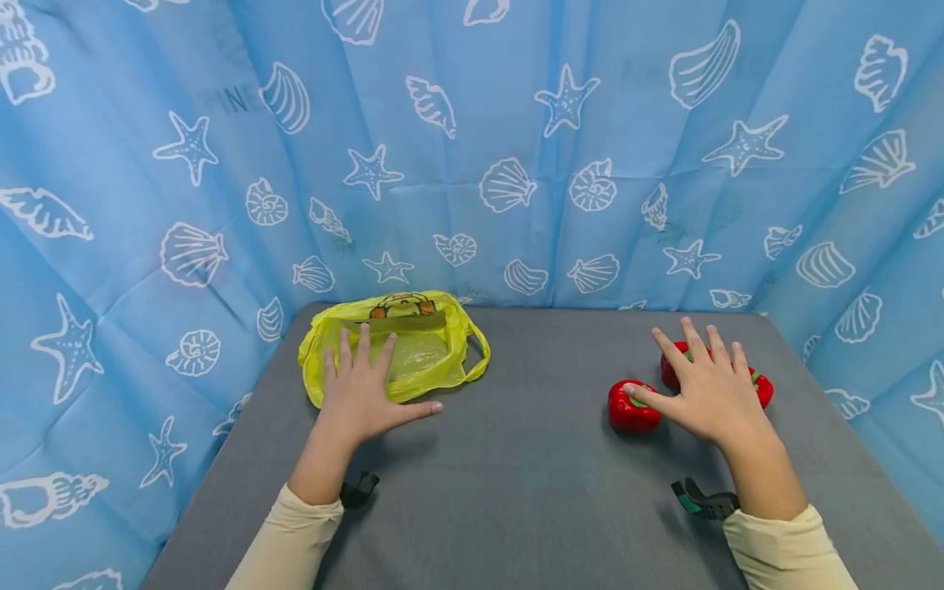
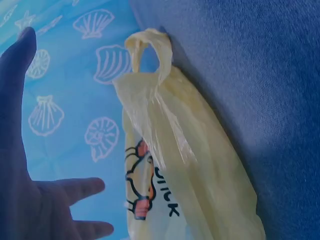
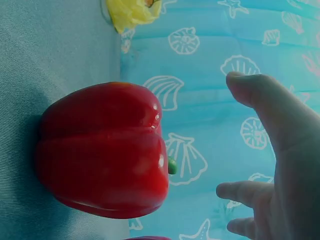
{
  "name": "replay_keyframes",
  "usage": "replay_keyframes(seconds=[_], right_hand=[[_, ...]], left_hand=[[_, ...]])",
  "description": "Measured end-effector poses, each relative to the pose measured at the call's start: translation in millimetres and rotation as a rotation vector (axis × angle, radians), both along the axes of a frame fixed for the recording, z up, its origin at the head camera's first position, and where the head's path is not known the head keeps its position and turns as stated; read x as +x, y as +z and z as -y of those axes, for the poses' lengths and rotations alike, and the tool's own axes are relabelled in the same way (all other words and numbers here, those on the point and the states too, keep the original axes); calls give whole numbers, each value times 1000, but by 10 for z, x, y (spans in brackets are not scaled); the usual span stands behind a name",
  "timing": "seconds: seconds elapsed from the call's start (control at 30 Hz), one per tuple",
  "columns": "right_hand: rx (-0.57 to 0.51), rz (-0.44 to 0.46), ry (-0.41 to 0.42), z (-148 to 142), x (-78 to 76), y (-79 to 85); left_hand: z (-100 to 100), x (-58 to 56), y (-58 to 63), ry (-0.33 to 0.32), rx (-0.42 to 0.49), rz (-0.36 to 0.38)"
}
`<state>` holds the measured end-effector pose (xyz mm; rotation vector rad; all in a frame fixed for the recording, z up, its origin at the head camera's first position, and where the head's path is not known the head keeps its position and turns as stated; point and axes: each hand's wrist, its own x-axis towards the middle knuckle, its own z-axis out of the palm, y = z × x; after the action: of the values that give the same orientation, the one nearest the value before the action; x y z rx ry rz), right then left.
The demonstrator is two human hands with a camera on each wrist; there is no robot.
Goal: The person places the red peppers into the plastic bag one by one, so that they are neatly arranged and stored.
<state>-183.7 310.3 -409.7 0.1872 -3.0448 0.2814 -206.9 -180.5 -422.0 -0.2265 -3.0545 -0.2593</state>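
Observation:
My left hand (image 1: pixel 359 399) is spread with straight fingers in front of a yellow plastic bag (image 1: pixel 420 360), holding nothing. The bag lies with its mouth gaping toward me; one handle loop sticks out to its right. In the left wrist view the same bag (image 2: pixel 185 150) shows a printed cartoon and part of a word. Over on the right, my right hand (image 1: pixel 711 393) hovers above red bell peppers, fingers fanned out. One bell pepper (image 1: pixel 633 408) is by the thumb; two others are partly hidden behind the hand. The right wrist view shows a pepper (image 3: pixel 105 150) upright, apart from the fingers.
A grey cloth-covered table (image 1: pixel 531 475) holds everything. Around its back and sides hangs a blue curtain (image 1: pixel 472 123) printed with white shells and starfish. Dark straps with mounts (image 1: pixel 708 501) sit at both wrists.

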Motion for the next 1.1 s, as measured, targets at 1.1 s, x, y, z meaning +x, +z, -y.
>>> replay_keyframes(seconds=[1.1], right_hand=[[-569,-118,55,10,235,-72]], left_hand=[[1049,-49,256,116,801,-361]])
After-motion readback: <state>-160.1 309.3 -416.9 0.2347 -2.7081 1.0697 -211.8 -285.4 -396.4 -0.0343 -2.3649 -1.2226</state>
